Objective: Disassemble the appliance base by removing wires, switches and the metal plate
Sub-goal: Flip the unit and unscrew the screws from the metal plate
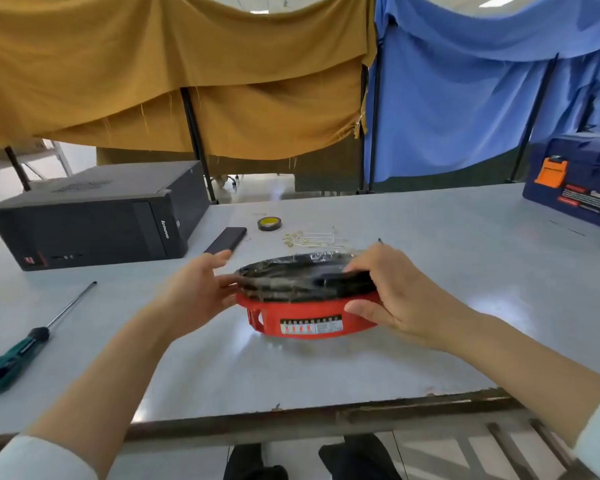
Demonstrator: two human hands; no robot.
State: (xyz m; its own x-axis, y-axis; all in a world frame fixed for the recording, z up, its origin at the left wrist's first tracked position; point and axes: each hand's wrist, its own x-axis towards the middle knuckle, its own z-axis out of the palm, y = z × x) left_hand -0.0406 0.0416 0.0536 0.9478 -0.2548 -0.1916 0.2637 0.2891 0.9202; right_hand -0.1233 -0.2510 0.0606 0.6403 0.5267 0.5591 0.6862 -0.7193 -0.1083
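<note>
**Plate half-lifted, grip uneven: where this could slip**

Nearest the table edge, both forearms reach in toward the red appliance base, which sits on the table just ahead of the person, its label strip facing them. A dark, round metal plate lies on top of it, blurred, and seems tilted up at the far side.

The right hand grips the right rim: fingers curled over the plate's top, thumb pressed against the red wall below. The left hand has its fingers fairly straight and loosely spread, tips touching the plate's left edge rather than wrapping it.

The risks, as I judge them:
- With only one hand truly clamped, the plate could pivot and drop back or slide off to the left.
- The plate's edge may be sharp against bare fingers.
- Whether any wires still tether the plate underneath cannot be told; a hard pull could snag them.
- The base may lift with the plate, as nothing pins it down.

To the left lies a green-handled screwdriver. Beyond the base, loose wires with terminals, a roll of tape and a black slab could be knocked. Farther left stands a Lenovo computer tower; far right, a blue toolbox.
</note>
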